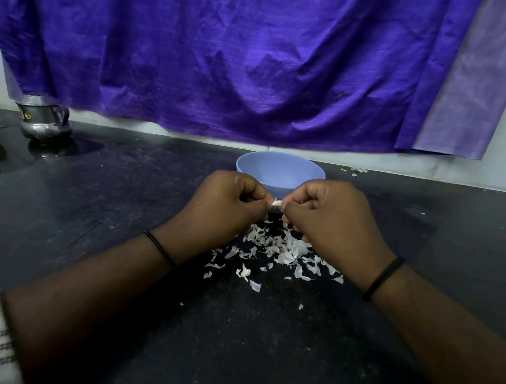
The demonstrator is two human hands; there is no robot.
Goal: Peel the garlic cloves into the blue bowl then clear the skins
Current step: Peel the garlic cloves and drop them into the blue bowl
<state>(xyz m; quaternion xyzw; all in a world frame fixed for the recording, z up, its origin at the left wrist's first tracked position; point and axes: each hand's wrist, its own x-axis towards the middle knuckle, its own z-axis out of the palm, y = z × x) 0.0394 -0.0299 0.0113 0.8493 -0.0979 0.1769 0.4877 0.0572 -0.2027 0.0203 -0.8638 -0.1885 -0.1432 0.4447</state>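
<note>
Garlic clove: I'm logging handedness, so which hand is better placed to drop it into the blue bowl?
Hard to call: both hands, left and right, pinch the garlic clove just before the blue bowl.

Left hand (223, 203), right hand (332, 217) curled, fingertips pinching together.

I pinch a pale garlic clove (276, 203) just before the blue bowl (280, 171); white skins (274, 249) lie scattered nearer me than the bowl.
</note>
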